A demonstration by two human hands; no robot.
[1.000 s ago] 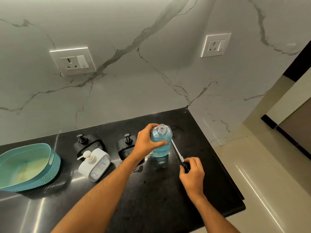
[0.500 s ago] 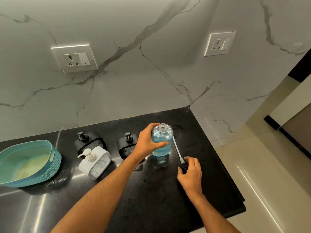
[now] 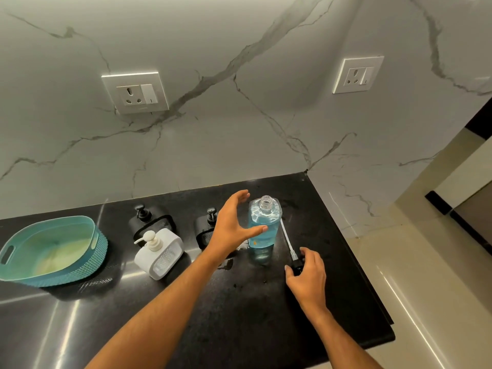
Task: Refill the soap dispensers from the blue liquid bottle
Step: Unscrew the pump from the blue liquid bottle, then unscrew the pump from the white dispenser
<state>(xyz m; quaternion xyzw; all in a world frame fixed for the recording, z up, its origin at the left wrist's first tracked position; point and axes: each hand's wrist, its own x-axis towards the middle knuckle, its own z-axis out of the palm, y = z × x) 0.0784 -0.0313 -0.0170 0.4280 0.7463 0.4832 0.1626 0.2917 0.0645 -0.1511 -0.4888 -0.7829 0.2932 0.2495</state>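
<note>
A clear bottle of blue liquid [image 3: 264,228] stands upright on the black counter [image 3: 239,310] with its neck uncapped. My left hand [image 3: 232,225] hovers just left of it, fingers spread, off the bottle. The bottle's pump [image 3: 292,250], a black head with a long white tube, lies on the counter to the right. My right hand [image 3: 308,277] is open just above the pump head. A white soap dispenser [image 3: 159,252] stands left of centre. Two black dispensers [image 3: 149,222] [image 3: 206,228] stand behind it, the right one partly hidden by my left hand.
A teal basket [image 3: 53,251] sits at the counter's far left. Marble walls with two sockets [image 3: 135,93] [image 3: 358,75] close off the back and right. The counter ends at a front-right corner [image 3: 383,339] above a pale floor.
My left hand has let go of the blue bottle and opened beside it. My right hand has released the pump head onto the counter and lifted slightly.
</note>
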